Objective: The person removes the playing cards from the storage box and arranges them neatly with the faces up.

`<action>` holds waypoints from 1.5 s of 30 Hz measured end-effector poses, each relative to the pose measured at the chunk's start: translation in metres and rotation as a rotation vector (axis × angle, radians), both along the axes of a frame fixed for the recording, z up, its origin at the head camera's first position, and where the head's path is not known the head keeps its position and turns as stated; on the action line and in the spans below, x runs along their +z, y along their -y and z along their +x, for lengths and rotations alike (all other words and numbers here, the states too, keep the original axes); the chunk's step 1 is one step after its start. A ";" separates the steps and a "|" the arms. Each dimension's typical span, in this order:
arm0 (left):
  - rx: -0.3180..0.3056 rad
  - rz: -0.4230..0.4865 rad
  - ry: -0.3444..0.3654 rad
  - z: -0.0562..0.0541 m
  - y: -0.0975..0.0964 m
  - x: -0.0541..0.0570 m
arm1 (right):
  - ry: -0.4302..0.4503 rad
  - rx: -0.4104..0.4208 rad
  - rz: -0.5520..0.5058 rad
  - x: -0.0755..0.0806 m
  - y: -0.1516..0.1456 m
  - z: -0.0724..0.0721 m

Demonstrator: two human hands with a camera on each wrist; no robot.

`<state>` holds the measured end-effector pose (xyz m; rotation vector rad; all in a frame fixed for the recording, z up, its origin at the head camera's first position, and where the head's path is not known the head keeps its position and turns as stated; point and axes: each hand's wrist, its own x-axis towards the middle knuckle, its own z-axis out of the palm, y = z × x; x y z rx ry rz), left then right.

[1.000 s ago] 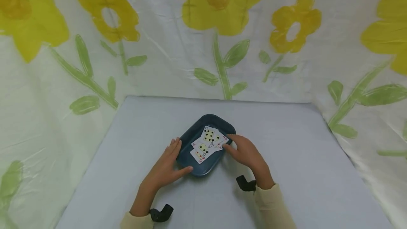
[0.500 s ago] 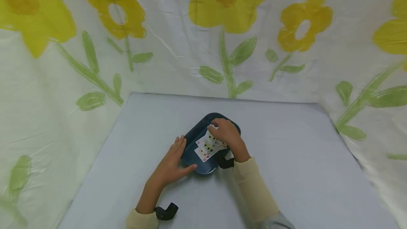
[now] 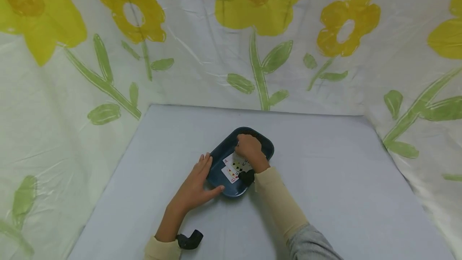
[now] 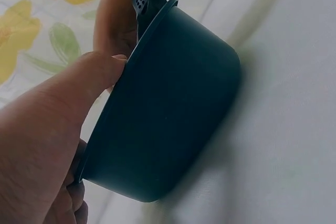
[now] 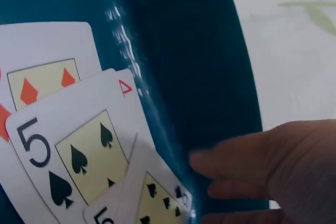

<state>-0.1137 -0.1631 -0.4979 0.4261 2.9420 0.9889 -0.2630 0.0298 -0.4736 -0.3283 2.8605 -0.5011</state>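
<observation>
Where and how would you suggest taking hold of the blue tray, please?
Probably best to take the blue tray by its rim at both long sides, coming from outside and above: the rim juts out as a thin lip over tapering walls, while the overlapping playing cards lie inside, so a level hold seems wise.

Left hand (image 3: 195,185) spreads its thumb (image 3: 215,191); right hand (image 3: 249,147) reaches farther forward.

Passable over the table (image 3: 353,179) at right and left of centre in the head view. Blocked along the left of the tray (image 3: 231,192) by the left hand (image 3: 195,183), over its upper part by the right hand (image 3: 249,146), from lower right by the sleeve (image 3: 280,204). Walled off across the top by the flowered sheet (image 3: 191,75).
</observation>
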 end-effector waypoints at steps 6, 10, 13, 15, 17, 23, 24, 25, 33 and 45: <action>-0.020 -0.001 -0.009 -0.001 0.000 0.002 | 0.095 0.077 0.106 -0.006 0.002 0.002; -0.027 -0.017 -0.009 -0.001 0.000 0.002 | 0.059 0.117 0.159 -0.008 0.002 0.003; -0.026 -0.029 -0.005 -0.001 0.001 0.002 | 0.010 0.122 0.177 -0.011 0.001 0.001; -0.022 -0.032 0.004 -0.001 0.001 0.003 | 0.000 0.119 0.171 -0.012 0.001 0.001; -0.023 -0.033 0.004 0.000 0.000 0.003 | -0.001 0.112 0.153 -0.012 0.001 0.002; -0.040 -0.044 -0.010 0.001 0.000 0.002 | -0.061 0.075 0.037 -0.009 0.000 0.002; -0.042 -0.044 -0.012 0.001 0.001 0.003 | -0.065 0.070 0.004 -0.008 0.000 0.001; -0.044 -0.044 -0.012 0.001 0.001 0.003 | -0.059 0.066 -0.030 -0.007 -0.001 0.000; -0.051 -0.042 0.008 -0.001 0.002 0.004 | 0.100 0.101 -0.286 0.003 -0.015 -0.009; -0.027 -0.039 0.016 -0.001 -0.001 -0.001 | 0.017 0.044 -0.422 0.014 -0.026 -0.006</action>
